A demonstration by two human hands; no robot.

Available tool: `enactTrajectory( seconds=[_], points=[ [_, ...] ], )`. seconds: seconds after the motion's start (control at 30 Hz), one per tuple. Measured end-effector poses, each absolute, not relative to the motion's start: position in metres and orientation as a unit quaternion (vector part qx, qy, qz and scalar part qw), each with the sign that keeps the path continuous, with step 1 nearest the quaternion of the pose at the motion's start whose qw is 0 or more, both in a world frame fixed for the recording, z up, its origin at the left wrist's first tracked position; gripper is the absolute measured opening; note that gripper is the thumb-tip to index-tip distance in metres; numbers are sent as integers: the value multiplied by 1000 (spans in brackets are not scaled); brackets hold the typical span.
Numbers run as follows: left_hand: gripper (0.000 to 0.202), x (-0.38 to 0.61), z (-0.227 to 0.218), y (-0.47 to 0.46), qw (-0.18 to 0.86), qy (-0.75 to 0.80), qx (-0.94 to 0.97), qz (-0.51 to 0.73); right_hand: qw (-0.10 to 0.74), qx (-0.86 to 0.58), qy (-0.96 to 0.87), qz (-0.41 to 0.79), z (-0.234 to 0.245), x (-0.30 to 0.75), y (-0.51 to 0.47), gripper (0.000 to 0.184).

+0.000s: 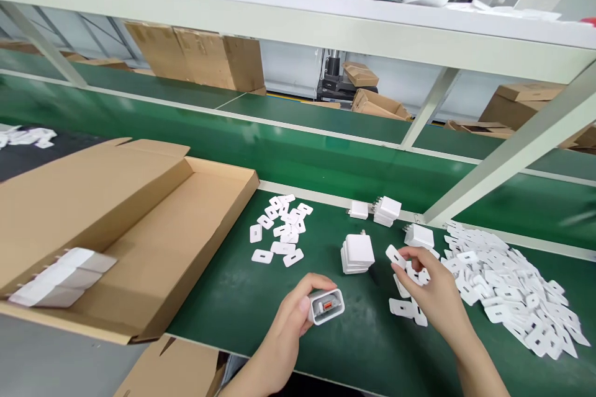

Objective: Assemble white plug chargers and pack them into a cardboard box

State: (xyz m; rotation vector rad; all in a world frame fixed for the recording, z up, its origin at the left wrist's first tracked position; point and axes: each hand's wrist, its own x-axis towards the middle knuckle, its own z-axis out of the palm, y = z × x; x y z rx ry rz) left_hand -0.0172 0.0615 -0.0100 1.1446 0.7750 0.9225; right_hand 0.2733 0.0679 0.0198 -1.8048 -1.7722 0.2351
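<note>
My left hand is wrapped round a white charger housing, its open end facing up and showing an orange USB port inside. A small white cover plate with a slot is pinched between the thumb and fingers of my right hand. Loose cover plates lie under that hand on the green tabletop. Between and beyond my hands stands a stack of white chargers. Another group of white cover plates is scattered to the left of it.
An open cardboard box with several white chargers in it lies at left. A large heap of cover plates spreads at right. More chargers stand near the back edge, below a slanted metal post and a shelf.
</note>
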Motion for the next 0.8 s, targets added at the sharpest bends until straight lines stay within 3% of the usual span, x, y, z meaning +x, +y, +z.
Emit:
enactTrajectory(
  seconds=[0.07,0.23,0.37,0.7,0.8],
  points=[
    [59,-17,-4,60,674,344,524,391,336,-582,-726,145,43,248,51,15],
    [45,-13,1,58,640,295,585,401,328,-434,-807,232,64,194,33,31],
    [33,-11,-3,59,637,289,583,414,335,-435,-796,254,53,185,38,35],
    [28,-9,-4,59,600,297,592,449,350,-446,-759,320,42,185,39,27],
    [28,-11,-5,57,570,285,615,464,370,-470,-704,384,37,180,39,34]
  ],
)
